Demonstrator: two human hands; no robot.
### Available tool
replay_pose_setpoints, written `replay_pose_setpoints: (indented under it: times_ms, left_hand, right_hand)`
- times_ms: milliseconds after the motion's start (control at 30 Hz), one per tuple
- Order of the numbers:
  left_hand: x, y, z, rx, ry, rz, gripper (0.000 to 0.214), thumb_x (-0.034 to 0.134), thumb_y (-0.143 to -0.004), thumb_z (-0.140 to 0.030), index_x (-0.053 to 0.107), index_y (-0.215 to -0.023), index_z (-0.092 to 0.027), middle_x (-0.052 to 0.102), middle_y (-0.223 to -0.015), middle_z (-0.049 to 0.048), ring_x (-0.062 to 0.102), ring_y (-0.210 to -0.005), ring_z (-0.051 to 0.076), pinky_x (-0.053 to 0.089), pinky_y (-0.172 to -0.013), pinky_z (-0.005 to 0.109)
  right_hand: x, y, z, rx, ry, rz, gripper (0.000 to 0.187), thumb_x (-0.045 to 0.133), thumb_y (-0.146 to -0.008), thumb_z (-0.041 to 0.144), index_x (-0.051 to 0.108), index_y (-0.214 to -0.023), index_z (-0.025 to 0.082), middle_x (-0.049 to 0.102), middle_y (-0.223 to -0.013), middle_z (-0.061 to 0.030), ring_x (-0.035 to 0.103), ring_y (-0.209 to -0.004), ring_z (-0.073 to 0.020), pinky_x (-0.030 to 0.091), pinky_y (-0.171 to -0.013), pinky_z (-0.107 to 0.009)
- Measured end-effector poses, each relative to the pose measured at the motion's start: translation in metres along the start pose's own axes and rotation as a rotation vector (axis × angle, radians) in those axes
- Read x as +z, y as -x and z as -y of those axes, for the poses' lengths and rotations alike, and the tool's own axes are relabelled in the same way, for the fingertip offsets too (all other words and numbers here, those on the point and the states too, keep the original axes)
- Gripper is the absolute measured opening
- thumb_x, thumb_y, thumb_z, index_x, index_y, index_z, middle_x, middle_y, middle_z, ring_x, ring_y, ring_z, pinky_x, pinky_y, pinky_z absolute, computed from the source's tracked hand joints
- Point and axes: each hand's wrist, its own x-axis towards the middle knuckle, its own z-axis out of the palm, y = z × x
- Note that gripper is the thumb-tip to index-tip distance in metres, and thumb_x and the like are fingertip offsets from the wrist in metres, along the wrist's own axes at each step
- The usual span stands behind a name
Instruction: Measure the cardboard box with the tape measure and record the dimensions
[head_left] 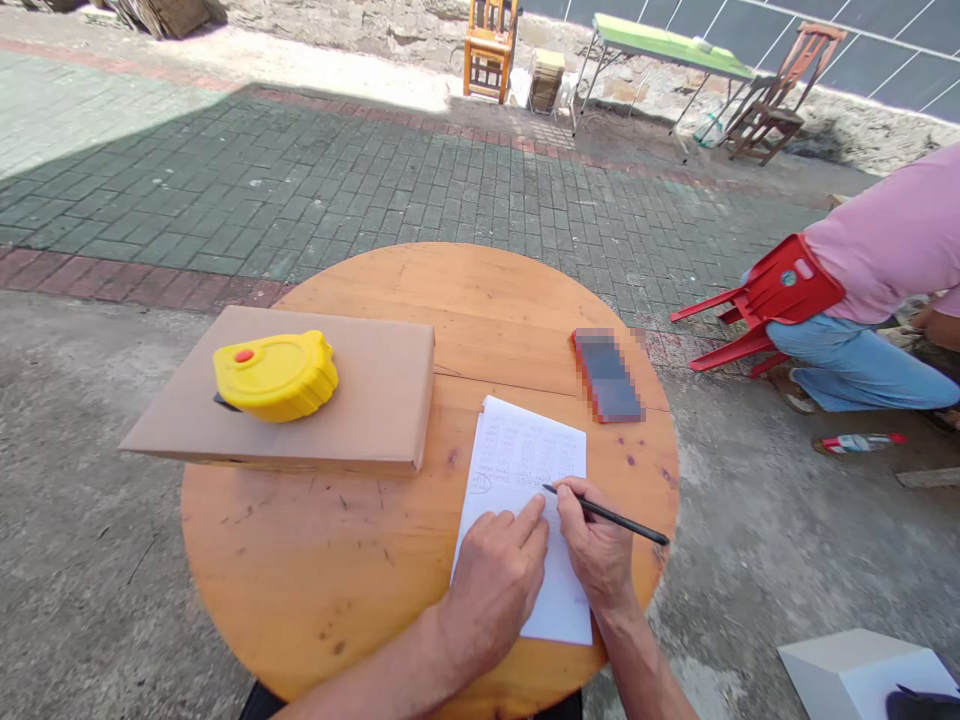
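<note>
Right hand point(604, 550): fingers closed around pen point(626, 522), tip at the lower written rows of paper point(556, 612); actual contact can't be told. Left hand point(499, 570): grips nothing, index stretched onto paper just beside the tip, other fingers bent. Paper lies on desk point(300, 600), between its middle and the near right edge. Step looks like writing or checking rows. Next move likely calls for a steady paper and the tip set on the right row. Phone point(616, 380) near desk's right edge; tape measure point(274, 375) on box point(386, 400), which overhangs left edge.
</note>
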Motion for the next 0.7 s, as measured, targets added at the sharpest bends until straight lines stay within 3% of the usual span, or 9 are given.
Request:
replay_pose_setpoints:
  times_ms: [700]
  left_hand:
    - [-0.0025,-0.0014,-0.0011,0.010,-0.028,-0.016,0.020,0.048,-0.088,-0.010,0.066,-0.095,-0.016,0.066,-0.126,0.0058,0.061,-0.073,0.019,0.049,-0.061,0.036]
  right_hand:
    - [-0.0006,-0.0009,0.0025,0.016,-0.011,0.008,0.017,0.053,-0.086,0.023,0.065,-0.073,0.019,0.067,-0.064,0.0006,0.061,-0.058,-0.0149,0.050,-0.057,-0.025]
